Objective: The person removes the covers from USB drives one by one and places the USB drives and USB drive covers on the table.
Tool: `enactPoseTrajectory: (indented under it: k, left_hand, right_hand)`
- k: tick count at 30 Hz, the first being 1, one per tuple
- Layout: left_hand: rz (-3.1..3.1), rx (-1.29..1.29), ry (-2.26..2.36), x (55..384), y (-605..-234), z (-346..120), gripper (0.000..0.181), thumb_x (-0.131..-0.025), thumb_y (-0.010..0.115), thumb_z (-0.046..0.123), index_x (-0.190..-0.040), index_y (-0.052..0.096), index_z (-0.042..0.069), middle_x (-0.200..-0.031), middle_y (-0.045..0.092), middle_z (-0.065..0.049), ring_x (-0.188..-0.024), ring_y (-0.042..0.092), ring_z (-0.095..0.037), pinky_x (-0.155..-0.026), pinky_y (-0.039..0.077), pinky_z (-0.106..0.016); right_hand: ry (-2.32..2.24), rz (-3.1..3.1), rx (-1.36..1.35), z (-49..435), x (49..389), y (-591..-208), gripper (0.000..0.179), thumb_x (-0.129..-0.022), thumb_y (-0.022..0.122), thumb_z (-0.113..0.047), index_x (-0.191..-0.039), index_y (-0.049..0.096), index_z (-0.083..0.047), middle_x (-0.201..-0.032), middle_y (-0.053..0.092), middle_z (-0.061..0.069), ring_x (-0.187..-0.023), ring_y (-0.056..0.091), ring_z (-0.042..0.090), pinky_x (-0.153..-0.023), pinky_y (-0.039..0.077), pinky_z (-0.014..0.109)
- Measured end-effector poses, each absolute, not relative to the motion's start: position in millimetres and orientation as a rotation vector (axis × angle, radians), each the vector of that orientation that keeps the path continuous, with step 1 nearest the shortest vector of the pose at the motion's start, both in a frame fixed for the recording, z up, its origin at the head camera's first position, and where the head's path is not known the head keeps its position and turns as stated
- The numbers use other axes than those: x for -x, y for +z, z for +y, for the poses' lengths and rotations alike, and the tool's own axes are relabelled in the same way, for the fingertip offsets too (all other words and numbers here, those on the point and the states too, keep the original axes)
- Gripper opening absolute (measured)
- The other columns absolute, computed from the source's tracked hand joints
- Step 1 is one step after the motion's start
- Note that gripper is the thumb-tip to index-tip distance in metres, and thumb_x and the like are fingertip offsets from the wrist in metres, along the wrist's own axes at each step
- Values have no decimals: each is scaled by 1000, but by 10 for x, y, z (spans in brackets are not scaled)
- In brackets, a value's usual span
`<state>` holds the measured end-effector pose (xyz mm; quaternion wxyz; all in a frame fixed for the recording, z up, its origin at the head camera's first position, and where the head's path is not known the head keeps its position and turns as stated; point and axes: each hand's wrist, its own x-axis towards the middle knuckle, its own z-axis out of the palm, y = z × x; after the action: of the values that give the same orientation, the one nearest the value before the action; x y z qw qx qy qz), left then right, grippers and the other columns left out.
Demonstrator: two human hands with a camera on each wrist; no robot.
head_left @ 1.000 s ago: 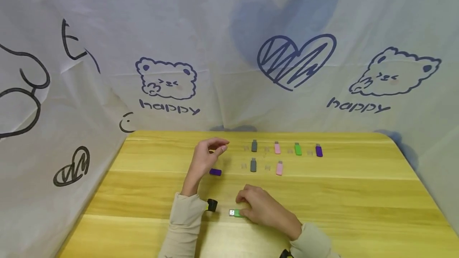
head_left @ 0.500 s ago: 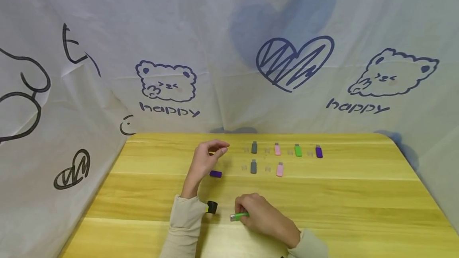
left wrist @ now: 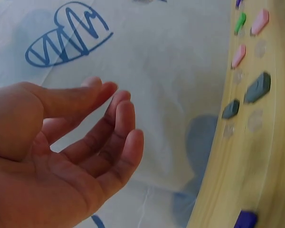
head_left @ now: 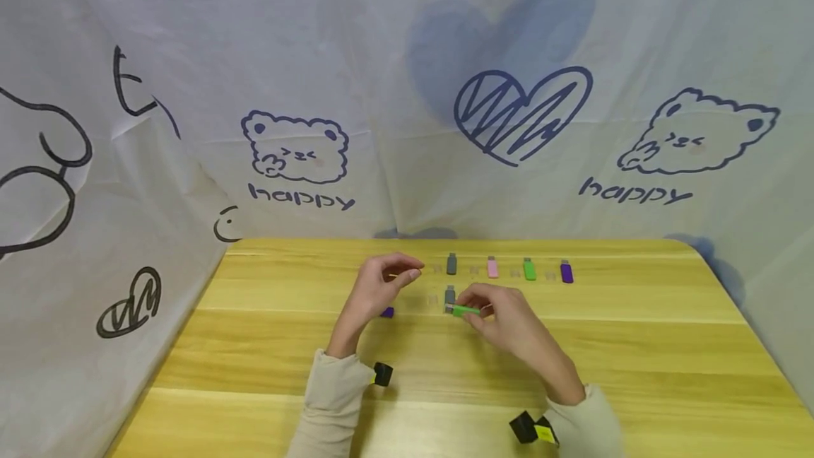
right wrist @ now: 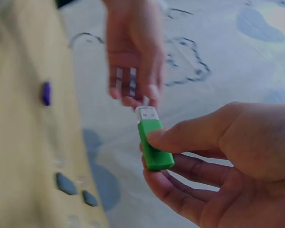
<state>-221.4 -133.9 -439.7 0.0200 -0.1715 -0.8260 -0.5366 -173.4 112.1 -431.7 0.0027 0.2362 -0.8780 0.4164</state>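
Between thumb and fingers my right hand (head_left: 515, 320) holds a green USB stick (right wrist: 154, 142), raised over the table. In the right wrist view a clear cap (right wrist: 146, 113) shows around its metal plug, which points at my left hand (head_left: 376, 292). That hand hovers to the left with loosely curled fingers (left wrist: 133, 152), and nothing shows in its grasp. A purple USB stick (left wrist: 246, 219) lies below it, partly covered by the wrist in the head view. Just behind the held stick lies a grey USB stick (head_left: 449, 292).
Along the table's back lie a grey stick (head_left: 451, 264), a pink stick (head_left: 492, 267), a green stick (head_left: 529, 269) and a purple stick (head_left: 567, 272), with small clear caps (head_left: 515, 273) beside them. Another pink stick (left wrist: 260, 21) is hidden by my right hand in the head view. A printed cloth (head_left: 407, 90) hangs behind.
My right hand has picked the green USB stick up from the front of the table and carried it forward and right. My left hand has shifted slightly right.
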Motion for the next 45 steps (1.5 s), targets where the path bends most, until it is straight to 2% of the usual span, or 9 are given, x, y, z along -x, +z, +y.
enactPoseTrajectory:
  k: [6, 15, 21, 28, 34, 37, 45]
  left_hand:
    - [-2580, 734, -1774, 2152, -4339, -1200, 18, -99, 69, 10, -115, 75, 3, -112, 74, -10, -101, 71, -21, -89, 57, -34]
    - [-2575, 875, -1775, 2095, -4313, -1068, 18, -95, 74, 8, -112, 75, 2, -106, 75, -8, -93, 72, -18, -82, 59, -31]
    - [-2534, 874, -1826, 2080, -4338, -1016, 16, -95, 73, 5, -110, 74, 1, -105, 74, -11, -91, 73, -27, -80, 59, -31]
    - [-2514, 829, -1842, 2073, -4340, -993, 11, -94, 74, 7, -105, 75, 3, -101, 73, -8, -90, 72, -35, -77, 59, -33]
    - [-2508, 807, -1811, 2069, -4321, -996, 9, -94, 76, 11, -102, 77, 6, -99, 74, -7, -89, 73, -26, -77, 57, -28]
    - [-2493, 807, -1813, 2064, -4314, -992, 10, -94, 76, 11, -102, 77, 5, -99, 75, -8, -89, 73, -21, -79, 58, -30]
    - [-2482, 780, -1798, 2046, -4320, -969, 7, -94, 76, 10, -99, 78, 6, -97, 75, -7, -91, 72, -18, -82, 58, -33]
  right_hand:
    - [1368, -2631, -600, 1248, 1772, -4263, 16, -91, 75, 3, -105, 75, -4, -103, 74, 7, -89, 72, 24, -79, 61, 39]
    - [1388, -2538, -642, 1199, 1779, -4275, 18, -88, 78, 3, -105, 77, -4, -103, 75, 9, -86, 73, 23, -76, 62, 38]
    - [1392, -2522, -620, 1168, 1775, -4265, 16, -88, 80, -1, -104, 78, -5, -100, 76, 9, -85, 74, 23, -74, 62, 35]
    - [1417, -2502, -601, 1157, 1761, -4249, 15, -87, 80, -2, -102, 79, -4, -97, 77, 8, -83, 75, 23, -73, 62, 35]
    - [1412, -2506, -616, 1157, 1761, -4232, 15, -87, 80, -2, -102, 79, -4, -97, 77, 8, -83, 75, 23, -73, 62, 35]
    - [1402, -2514, -618, 1166, 1762, -4224, 15, -88, 80, -2, -103, 79, -5, -99, 76, 8, -84, 75, 23, -74, 62, 35]
    - [1400, -2505, -626, 1174, 1747, -4232, 16, -88, 80, -1, -103, 78, -4, -100, 76, 8, -86, 75, 22, -74, 62, 35]
